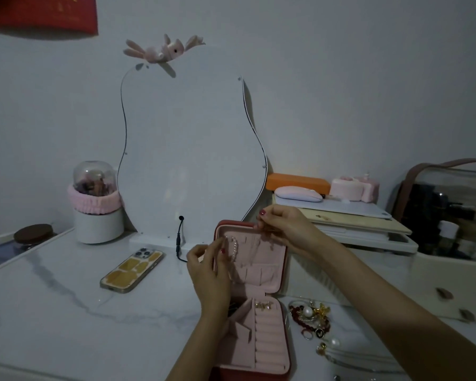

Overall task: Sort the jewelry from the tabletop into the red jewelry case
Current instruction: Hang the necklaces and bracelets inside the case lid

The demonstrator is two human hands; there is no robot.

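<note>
The red jewelry case stands open on the marble tabletop, its pink-lined lid upright and its tray flat in front. A pink bead bracelet hangs at the lid's upper left. My left hand pinches something thin beside that bracelet; what it is I cannot tell. At the lid's top edge my right hand pinches a fine chain that hangs down inside the lid. Small gold pieces lie in the tray's top compartment. A pile of jewelry with pearls, red beads and gold sits right of the case.
A wavy mirror stands behind the case, with a black cable at its foot. A phone lies to the left and a white pot with a pink band behind it. Stacked boxes and a cosmetics organiser fill the right.
</note>
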